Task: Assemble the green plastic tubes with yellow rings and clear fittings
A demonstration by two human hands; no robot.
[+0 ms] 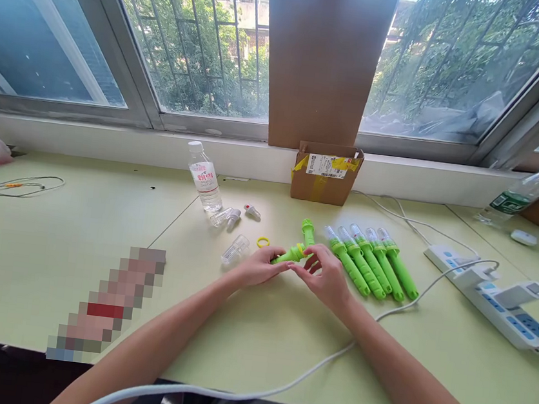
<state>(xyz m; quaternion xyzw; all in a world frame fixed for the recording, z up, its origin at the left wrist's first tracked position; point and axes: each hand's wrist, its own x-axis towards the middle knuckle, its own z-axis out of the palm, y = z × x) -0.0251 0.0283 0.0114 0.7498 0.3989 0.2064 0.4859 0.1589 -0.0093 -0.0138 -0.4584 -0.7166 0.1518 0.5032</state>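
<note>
My left hand (261, 266) is closed round a green tube (287, 256) held just above the table. The fingers of my right hand (323, 270) pinch at the tube's right end, where a yellow ring (300, 249) shows. Just behind them lies another green handle (308, 230), its lower end partly hidden. A loose yellow ring (263, 242) is on the table behind my left hand. Clear plastic caps (235, 250) and a small white part with a red spot (252, 212) lie to the left. Several green tubes with clear tops (357, 264) rest in a row at the right.
A water bottle (205, 178) and a cardboard box (327, 176) stand at the back. A power strip (492, 299) lies at the right, and its white cable (324, 362) crosses under my right forearm. A blurred, pixelated object (112, 301) lies at the left.
</note>
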